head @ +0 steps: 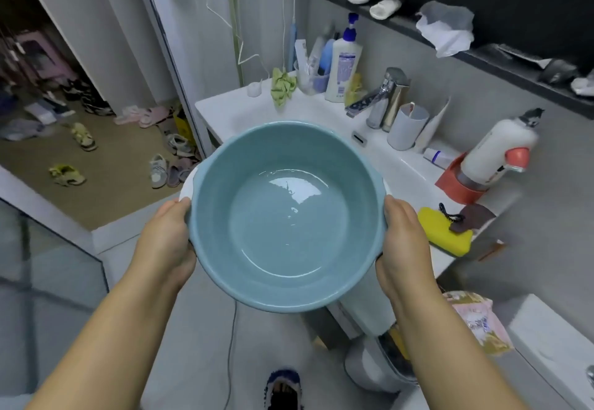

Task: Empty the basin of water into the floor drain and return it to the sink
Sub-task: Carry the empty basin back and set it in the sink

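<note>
A round blue-green basin (225, 216) fills the middle of the view, held level in the air in front of the white sink (225, 110). A shallow pool of water (286, 216) lies in its bottom and reflects light. My left hand (164, 236) grips the basin's left rim. On the opposite rim sits my right hand (403, 239), fingers wrapped under the edge. The basin hides most of the sink bowl. No floor drain shows in this view.
A chrome tap (376, 94), cups, bottles and a soap dispenser (495, 152) crowd the counter; a yellow sponge (443, 232) lies at its near end. A glass panel (48, 265) stands at left, a doorway with scattered shoes (160, 168) beyond. A bin (373, 364) sits under the counter.
</note>
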A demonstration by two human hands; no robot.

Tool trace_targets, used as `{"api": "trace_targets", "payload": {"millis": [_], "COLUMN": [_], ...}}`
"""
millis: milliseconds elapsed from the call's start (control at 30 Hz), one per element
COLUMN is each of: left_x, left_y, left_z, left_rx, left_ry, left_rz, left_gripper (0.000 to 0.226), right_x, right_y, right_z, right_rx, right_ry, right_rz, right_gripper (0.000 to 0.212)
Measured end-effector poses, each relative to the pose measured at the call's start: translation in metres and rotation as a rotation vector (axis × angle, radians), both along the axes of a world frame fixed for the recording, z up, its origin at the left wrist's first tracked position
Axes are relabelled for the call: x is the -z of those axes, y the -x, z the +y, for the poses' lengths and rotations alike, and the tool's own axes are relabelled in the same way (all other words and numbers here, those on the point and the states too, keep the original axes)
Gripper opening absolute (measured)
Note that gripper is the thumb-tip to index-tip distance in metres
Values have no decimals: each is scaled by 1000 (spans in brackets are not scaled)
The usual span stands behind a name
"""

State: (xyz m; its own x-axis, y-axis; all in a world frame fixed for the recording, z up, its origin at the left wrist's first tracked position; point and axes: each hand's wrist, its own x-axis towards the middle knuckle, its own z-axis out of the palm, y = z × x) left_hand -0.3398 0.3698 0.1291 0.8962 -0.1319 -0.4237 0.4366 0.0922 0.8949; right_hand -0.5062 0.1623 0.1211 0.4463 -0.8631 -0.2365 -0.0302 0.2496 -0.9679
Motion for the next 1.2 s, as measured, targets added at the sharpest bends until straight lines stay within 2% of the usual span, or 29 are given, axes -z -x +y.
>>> {"api": "trace_targets", "payload": {"millis": [167,467,733,900,1067,1200], "left_x": [-9,-6,21,27,31,41], "left_y": [-62,-169,-286,-342,-372,-378], "left_z": [-36,-86,-135,-158,-181,-196], "left_rx": [-11,122,436,608,699,768], "left_ry": [3,-5,-11,-54,-77,-119], "left_rz": [-12,-23,9,29,28,26], "left_gripper": [18,21,13,16,18,21], "right_x": [-9,-3,16,22,23,26], "right_y": [-57,-135,-210,-248,-268,-267], "right_z": [-30,-59,-54,-35,-22,-20], "right_rx": [34,123,386,498,608,603], "right_ry": [-26,-67,-90,-113,-125,-134], "right_rz": [10,9,55,90,98,151], "right_gripper": [16,19,18,20,19,35]}}
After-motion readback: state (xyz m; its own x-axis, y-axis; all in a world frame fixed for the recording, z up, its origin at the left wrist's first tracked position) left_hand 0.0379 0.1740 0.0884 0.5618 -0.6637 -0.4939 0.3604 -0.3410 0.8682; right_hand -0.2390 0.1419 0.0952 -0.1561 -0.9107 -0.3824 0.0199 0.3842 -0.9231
